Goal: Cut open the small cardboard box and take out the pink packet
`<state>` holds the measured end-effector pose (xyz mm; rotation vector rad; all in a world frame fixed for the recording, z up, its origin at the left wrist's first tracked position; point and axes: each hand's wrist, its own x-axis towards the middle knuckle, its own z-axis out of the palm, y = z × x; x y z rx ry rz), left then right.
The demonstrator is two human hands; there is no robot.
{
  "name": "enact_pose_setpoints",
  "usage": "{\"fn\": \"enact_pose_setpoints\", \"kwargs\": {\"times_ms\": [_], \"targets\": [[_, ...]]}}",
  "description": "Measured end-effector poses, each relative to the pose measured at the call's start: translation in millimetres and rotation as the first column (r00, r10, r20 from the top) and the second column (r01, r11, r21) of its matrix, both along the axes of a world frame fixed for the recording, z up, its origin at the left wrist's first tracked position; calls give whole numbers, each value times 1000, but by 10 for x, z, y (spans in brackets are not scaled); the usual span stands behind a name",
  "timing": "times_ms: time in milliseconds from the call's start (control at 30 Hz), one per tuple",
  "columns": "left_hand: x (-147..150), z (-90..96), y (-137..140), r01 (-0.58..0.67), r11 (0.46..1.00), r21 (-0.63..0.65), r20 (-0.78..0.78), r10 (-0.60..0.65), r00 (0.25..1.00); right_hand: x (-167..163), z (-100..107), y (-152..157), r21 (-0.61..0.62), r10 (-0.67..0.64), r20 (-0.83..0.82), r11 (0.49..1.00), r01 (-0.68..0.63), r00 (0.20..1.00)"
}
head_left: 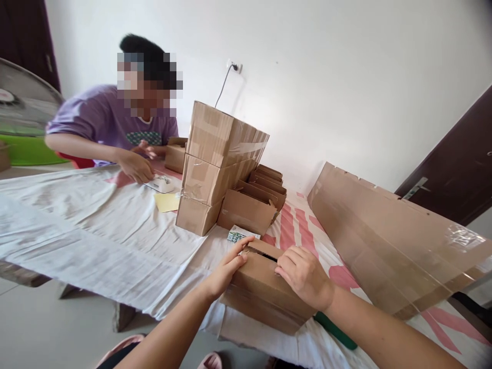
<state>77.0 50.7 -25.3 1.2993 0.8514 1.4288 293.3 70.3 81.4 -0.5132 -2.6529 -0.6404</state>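
In front of me on the table's near edge stands a brown cardboard box (269,292), its top flaps nearly together with a dark gap between them. My left hand (230,264) grips the box's left top corner, thumb and fingers at the edge. The curled fingers of my right hand (305,274) pinch the flap edge at the right end of the gap; their tips are partly hidden. Just behind the box lies a small printed green-and-white packet (243,233). A dark green object (335,330) shows partly under my right forearm.
Stacked taped boxes (207,174) rise ahead, beside a row of open boxes (246,211). A large cardboard box (384,241) stands at right. Across the table, a person in a purple shirt (100,118) handles a white device (160,183) near a yellow sheet (166,203).
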Motion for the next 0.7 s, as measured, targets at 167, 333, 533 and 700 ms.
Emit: {"fn": "enact_pose_setpoints", "kwargs": {"times_ms": [167, 333, 533, 700], "targets": [[8, -5, 22, -19, 1000, -9, -12, 19, 1000, -18, -14, 48, 14, -22, 11, 1000, 22, 1000], [18, -14, 26, -46, 999, -3, -45, 46, 998, -10, -45, 39, 13, -38, -15, 999, 39, 999], [11, -37, 25, -23, 1000, 3, -5, 23, 1000, -1, -50, -32, -131, 32, -56, 991, -39, 998], [15, -32, 28, -19, 1000, 2, -8, 19, 1000, -24, -74, -28, -100, 67, -35, 992, -70, 997]]}}
